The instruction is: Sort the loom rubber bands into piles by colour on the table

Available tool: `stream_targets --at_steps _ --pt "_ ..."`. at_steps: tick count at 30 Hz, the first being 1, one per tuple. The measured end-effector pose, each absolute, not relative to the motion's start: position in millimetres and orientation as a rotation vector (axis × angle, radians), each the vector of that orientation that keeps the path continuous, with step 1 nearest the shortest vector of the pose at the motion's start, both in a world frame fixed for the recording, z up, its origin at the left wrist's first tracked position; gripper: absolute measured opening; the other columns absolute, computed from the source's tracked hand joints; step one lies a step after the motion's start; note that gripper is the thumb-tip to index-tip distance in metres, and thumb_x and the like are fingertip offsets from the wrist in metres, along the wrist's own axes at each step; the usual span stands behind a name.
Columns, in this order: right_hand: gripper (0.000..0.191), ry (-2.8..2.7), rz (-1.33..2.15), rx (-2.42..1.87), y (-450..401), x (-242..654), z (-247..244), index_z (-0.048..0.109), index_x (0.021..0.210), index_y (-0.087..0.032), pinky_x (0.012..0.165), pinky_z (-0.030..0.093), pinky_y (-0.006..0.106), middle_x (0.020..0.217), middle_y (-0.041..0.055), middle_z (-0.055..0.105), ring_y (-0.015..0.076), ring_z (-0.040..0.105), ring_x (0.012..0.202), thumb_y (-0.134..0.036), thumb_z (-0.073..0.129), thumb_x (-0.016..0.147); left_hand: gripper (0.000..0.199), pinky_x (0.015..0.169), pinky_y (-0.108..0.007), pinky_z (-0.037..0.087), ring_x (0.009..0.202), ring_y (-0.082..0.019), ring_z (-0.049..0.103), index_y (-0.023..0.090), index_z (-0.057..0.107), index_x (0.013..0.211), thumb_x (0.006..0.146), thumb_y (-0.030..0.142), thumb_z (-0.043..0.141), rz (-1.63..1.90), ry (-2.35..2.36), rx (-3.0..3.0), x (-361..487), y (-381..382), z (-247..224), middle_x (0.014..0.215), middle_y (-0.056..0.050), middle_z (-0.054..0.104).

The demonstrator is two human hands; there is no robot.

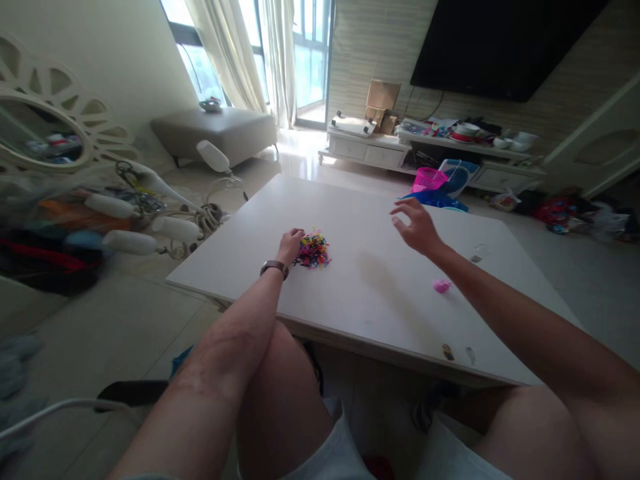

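A heap of small, thin, many-coloured pieces (314,250), too small to name for certain, lies on the white table (345,207). My left hand (290,245), with a dark band on its wrist, rests at the left edge of this heap. Its fingers are curled together, and what they pinch, if anything, is hidden. Raised over the right part of the table, my right hand (416,228) has its fingers bent and apart, with nothing visible in them. A small pink bundle (441,286) lies beneath my right forearm.
Near the table's front edge lie a small dark-and-yellow item (447,351) and a small clear item (471,355). A clear packet (479,252) sits farther right. A lamp with white shades (175,229) stands left of the table. Beyond it are a pink basket (429,180) and a cabinet (370,155).
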State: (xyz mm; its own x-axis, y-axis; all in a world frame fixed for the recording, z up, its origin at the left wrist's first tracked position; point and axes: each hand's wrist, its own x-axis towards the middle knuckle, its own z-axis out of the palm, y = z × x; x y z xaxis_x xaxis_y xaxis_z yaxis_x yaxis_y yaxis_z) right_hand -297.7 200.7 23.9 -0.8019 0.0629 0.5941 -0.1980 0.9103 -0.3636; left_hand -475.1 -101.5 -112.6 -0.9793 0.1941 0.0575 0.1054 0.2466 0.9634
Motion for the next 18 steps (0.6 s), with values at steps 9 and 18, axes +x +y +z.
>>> stream_targets --at_steps 9,18 --pt "0.016 -2.025 0.176 -0.63 369 -119 34 0.065 0.087 -0.022 0.075 0.056 0.038 0.109 0.0128 0.063 0.0266 0.061 0.106 -0.021 0.059 0.073 0.037 0.09 -0.034 0.048 0.097 -0.023 0.065 0.014 0.073 0.102 0.079 0.035 0.053 1.7 2.748 0.338 -475 -95 -98 0.103 -0.01 0.074" --pt "0.026 -1.916 0.404 -0.689 389 -98 -20 0.061 0.095 -0.021 0.075 0.055 0.04 0.106 0.0108 0.061 0.026 0.062 0.1 -0.033 0.059 0.072 0.054 0.107 -0.042 0.04 0.126 -0.032 0.055 0.018 0.065 0.13 0.083 0.044 0.055 0.731 3.042 0.776 -466 -63 -91 0.14 -0.013 0.059"
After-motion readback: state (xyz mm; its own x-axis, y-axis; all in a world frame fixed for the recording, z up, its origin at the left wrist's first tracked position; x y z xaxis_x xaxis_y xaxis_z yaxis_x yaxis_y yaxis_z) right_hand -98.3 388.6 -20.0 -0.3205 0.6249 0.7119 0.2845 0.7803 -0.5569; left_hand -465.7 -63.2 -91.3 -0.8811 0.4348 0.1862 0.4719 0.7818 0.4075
